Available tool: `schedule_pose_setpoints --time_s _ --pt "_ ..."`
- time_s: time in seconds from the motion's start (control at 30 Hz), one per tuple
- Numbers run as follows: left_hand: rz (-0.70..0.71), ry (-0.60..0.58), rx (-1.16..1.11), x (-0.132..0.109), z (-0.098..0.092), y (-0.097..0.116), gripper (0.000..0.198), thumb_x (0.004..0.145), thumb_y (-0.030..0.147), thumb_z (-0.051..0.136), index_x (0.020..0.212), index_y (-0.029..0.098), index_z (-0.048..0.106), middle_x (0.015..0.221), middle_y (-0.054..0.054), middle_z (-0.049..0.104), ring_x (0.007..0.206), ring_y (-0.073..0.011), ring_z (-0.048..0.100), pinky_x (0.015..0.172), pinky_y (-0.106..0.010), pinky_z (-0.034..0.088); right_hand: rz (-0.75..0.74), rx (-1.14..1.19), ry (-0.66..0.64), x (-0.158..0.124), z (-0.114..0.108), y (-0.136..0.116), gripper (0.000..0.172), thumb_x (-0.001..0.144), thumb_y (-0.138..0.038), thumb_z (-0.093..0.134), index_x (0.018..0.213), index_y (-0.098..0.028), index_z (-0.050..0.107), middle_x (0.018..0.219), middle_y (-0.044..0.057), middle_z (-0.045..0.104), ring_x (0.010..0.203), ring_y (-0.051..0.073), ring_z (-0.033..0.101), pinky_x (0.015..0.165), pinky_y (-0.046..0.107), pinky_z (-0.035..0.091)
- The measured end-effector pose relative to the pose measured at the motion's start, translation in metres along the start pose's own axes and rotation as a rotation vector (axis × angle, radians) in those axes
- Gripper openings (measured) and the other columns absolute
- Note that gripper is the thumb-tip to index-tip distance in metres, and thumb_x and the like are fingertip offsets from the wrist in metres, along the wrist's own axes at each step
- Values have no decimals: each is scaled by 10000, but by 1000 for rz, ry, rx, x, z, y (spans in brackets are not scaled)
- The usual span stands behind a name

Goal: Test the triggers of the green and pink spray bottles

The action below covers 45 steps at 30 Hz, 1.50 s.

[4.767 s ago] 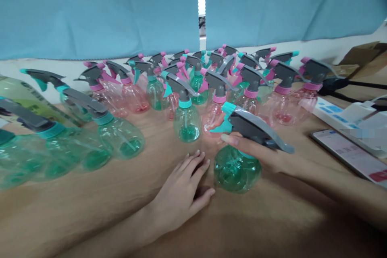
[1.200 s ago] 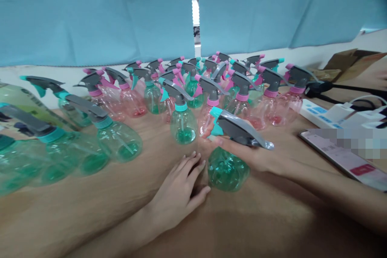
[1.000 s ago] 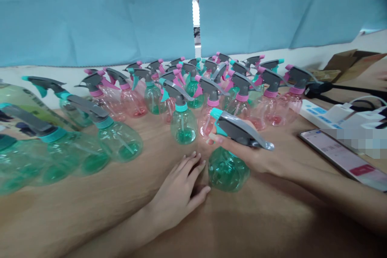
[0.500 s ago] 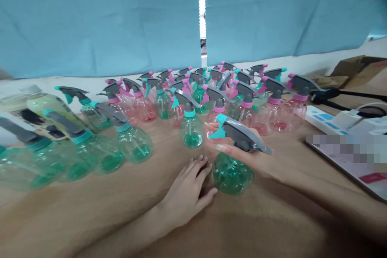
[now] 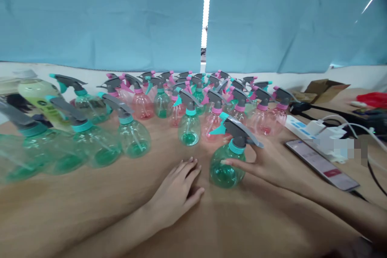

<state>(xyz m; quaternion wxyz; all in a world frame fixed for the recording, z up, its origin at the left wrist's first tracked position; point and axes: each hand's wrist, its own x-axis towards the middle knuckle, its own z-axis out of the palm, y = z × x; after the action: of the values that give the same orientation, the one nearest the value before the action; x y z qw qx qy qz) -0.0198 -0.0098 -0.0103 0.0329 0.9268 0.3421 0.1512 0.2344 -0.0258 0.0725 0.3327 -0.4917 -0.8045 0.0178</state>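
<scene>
My right hand (image 5: 256,165) is around the side of a green spray bottle (image 5: 226,171) with a grey and turquoise trigger head. The thumb lies across its body, and the other fingers are mostly hidden behind it. The bottle is upright on the table. Left of it, my left hand (image 5: 178,187) lies on the tabletop with fingers slightly apart, holding nothing. Just beyond is another green spray bottle (image 5: 189,129), standing by itself. A pink spray bottle (image 5: 213,123) stands close behind the held one.
Pink and green spray bottles crowd the back of the table (image 5: 169,153). A row of green ones (image 5: 134,139) and a larger labelled bottle (image 5: 40,94) stand at left. At right lie a phone (image 5: 322,165), a power strip (image 5: 302,127), cables and a cardboard box (image 5: 325,90).
My right hand has shifted from the bottle's neck down to its body. My left hand is now farther from that bottle. The view has turned to the right.
</scene>
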Motion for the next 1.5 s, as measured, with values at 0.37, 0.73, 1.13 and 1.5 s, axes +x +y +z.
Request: schedule_pose_setpoints --time_s 0.37,0.73,1.13,1.5 --pt "-34 166 -6 -71 -32 -20 264 997 243 371 998 203 631 980 -51 692 922 -228 672 787 -358 561 -103 154 -36 48 55 -46 388 761 -539 673 962 -216 600 906 43 711 809 231 665 698 331 497" --pt "-90 188 -102 -77 -35 -19 180 945 180 455 1038 177 610 1025 -76 648 969 -238 617 856 -395 525 -48 136 84 116 120 -63 376 759 -530 676 801 -177 555 675 5 571 577 148 463 563 277 370" --pt "-155 153 -173 -81 -33 -27 191 934 166 480 1097 190 577 1042 -62 633 976 -238 615 872 -404 512 9 201 89 137 135 -54 391 791 -483 661 966 -147 564 826 69 645 694 195 575 635 318 442" --pt "-218 189 -206 -80 -35 -28 187 933 181 463 1079 243 561 1021 -28 640 956 -220 640 833 -372 528 57 314 84 78 85 -45 228 863 -367 599 1018 -200 616 990 52 713 819 183 686 682 300 542"
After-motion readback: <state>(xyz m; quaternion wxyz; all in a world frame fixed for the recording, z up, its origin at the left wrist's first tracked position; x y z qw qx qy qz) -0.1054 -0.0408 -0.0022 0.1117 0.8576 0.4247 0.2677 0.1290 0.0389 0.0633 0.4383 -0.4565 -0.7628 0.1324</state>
